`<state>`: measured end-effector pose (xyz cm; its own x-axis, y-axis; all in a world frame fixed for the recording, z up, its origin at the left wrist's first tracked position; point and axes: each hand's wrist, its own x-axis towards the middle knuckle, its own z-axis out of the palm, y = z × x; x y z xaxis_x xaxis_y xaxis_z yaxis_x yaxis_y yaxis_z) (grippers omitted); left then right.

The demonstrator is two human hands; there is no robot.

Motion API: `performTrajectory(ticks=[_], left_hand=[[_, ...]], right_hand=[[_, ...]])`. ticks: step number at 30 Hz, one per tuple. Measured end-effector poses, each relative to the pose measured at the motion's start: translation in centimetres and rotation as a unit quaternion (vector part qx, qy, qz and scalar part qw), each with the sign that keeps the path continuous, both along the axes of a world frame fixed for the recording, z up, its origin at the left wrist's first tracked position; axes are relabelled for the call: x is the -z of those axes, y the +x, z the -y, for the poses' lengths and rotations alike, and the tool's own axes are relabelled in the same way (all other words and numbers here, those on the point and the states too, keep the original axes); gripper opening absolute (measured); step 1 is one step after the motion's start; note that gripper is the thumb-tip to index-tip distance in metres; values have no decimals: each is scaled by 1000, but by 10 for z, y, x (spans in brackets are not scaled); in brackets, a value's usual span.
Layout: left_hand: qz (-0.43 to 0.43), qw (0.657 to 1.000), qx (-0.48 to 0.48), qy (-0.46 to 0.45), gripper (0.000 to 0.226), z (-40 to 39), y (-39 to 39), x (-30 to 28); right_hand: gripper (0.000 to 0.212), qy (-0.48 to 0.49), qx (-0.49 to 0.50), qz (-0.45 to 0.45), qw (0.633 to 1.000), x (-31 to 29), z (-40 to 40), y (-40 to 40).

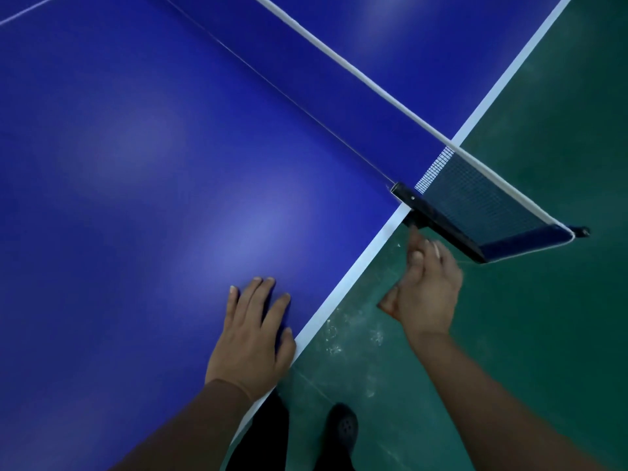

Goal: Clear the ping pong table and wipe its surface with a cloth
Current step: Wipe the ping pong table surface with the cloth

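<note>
A person stands at the side of a blue ping pong table (136,198), a dark shoe (343,426) on the scuffed green floor (543,334) below. The left hand (249,338) lies flat on the table near its white edge line (356,270), fingers (249,294) straight and slightly spread, palm down, holding nothing; a brown sleeve (190,426) covers the forearm. The right hand (424,290) is off the table's edge, over the floor, raised toward the black net clamp (431,215) that grips the table's side. Its fingers (416,253) are loosely curled, the forefinger tip reaching up to the clamp's underside; whether they pinch any part of it cannot be told through the blur. Beyond the clamp, the dark net (482,202) with its white top band (339,62) runs away across the table, its end post overhanging the floor. No container shows in view, and the cloth for wiping is not seen in either hand. The far half of the table lies behind the net.
</note>
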<state>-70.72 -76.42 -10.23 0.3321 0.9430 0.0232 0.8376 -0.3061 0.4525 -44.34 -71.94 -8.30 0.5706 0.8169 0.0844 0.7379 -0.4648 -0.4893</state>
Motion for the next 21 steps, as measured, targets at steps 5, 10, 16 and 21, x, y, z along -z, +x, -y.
performTrajectory(ticks=[5, 10, 16, 21], left_hand=[[-8, 1000, -6, -3, 48, 1, 3, 0], [-15, 1000, -4, -3, 48, -1, 3, 2], [-15, 1000, 1, -11, 48, -3, 2, 0], [-15, 1000, 7, -19, 49, -3, 2, -1]], right_hand=[[32, 56, -144, 85, 984, -2, -79, -48], [37, -30, -175, 163, 970, 16, -129, -30], [32, -106, -205, 168, 958, 16, -78, 8], [33, -33, -181, 175, 967, -22, -39, 22]])
